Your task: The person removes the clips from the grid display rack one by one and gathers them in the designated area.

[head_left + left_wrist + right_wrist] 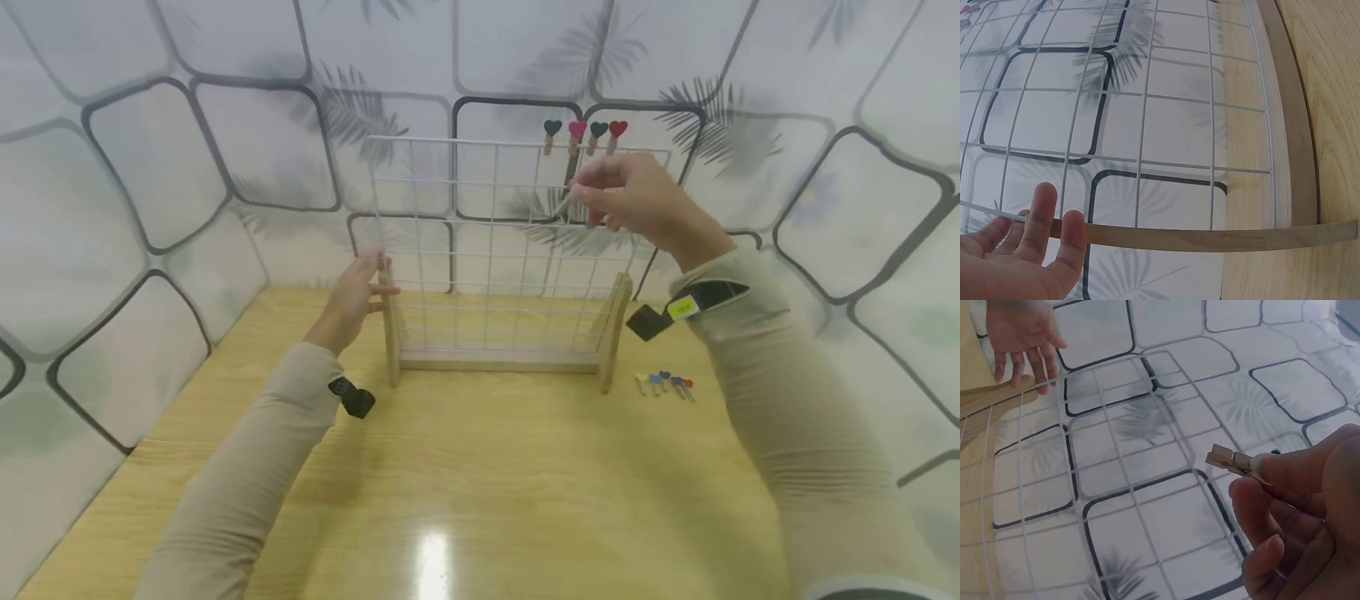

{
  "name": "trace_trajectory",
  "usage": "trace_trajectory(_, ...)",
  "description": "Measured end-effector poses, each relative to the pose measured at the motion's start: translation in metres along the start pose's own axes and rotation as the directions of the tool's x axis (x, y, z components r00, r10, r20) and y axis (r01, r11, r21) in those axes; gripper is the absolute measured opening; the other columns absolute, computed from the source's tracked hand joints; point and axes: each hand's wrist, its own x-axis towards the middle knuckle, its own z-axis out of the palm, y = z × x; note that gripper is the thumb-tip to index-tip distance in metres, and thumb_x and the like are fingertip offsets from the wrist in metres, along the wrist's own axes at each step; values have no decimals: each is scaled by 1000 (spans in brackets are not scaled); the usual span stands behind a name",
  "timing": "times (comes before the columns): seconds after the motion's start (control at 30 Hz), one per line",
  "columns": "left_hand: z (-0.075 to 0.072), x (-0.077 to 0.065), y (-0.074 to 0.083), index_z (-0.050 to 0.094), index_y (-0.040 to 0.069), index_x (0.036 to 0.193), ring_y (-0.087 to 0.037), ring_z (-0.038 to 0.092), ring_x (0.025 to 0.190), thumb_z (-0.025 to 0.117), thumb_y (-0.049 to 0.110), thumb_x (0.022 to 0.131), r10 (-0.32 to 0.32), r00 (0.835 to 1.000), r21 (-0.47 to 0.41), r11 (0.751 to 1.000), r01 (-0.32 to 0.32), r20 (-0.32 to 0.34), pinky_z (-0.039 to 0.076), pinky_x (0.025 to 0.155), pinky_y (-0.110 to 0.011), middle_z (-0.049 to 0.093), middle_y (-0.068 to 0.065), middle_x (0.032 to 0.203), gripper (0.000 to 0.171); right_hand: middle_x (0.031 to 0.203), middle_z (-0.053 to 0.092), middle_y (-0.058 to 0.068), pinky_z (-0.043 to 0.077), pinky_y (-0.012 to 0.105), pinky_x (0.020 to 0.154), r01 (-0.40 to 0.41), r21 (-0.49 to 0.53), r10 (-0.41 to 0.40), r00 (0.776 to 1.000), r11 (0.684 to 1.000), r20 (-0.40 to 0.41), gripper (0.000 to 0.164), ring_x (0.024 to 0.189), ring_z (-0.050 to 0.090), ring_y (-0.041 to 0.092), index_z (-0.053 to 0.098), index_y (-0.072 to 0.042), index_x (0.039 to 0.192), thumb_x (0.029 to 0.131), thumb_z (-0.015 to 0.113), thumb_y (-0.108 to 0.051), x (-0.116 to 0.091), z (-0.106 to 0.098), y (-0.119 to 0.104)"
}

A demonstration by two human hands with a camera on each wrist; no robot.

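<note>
A right hand (633, 198) pinches a small wooden clothespin (1230, 460) in front of a white wire grid (1145, 95).

The clothespin sits between thumb and forefinger, its free end poking out past the fingertips toward the grid; the gripped end is mostly hidden by them. Just above these fingers, four heart-topped clips (577, 130) stand along the grid's top edge: dark green, pink, dark green, red. Below the same hand, well apart from it, five loose heart clips (665, 377) in yellow, blues and red lie on the wood-grain table (450, 450). Across the grid, the left hand (352, 300) has its fingers spread, touching the top of a wooden side post (391, 342). Beyond both hands' fingers is a wall (390, 50) patterned with rounded outlines and grey fronds.
</note>
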Motion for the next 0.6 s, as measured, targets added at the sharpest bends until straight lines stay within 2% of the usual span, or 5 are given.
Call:
trace_trajectory(0.23,-1,3,-2,17,4,153,-40,41,127,23,41,107,14,1000,-1,1000,-14,2,33,107,-53,22,-15,155,60,112,62,16,52,31,66,-99,-9,99,995,995,20,37,80,62,18,57,4,123,99,58,-25,-33,0,67)
trace_trajectory(0.47,0,3,-2,19,3,153,-40,41,126,24,39,107,15,1000,4,1000,-15,2,34,107,-53,22,-16,155,58,99,66,2,52,26,68,-177,64,177,984,982,6,44,78,63,10,52,12,124,100,57,-24,-65,-4,146)
trace_trajectory(0.53,-1,2,-2,18,4,153,-40,41,126,24,39,107,13,1000,9,1000,-13,1,34,107,-53,22,-16,155,59,100,65,0,53,25,71,-209,75,208,978,975,17,46,80,63,9,50,12,126,101,55,-26,-74,-5,169)
trace_trajectory(0.6,-1,1,-1,17,5,154,-40,41,126,24,40,107,10,1000,14,1000,-10,1,34,107,-52,21,-15,156,59,105,64,3,53,25,74,-250,74,248,968,966,31,50,83,62,9,48,11,128,101,54,-30,-83,-6,190)
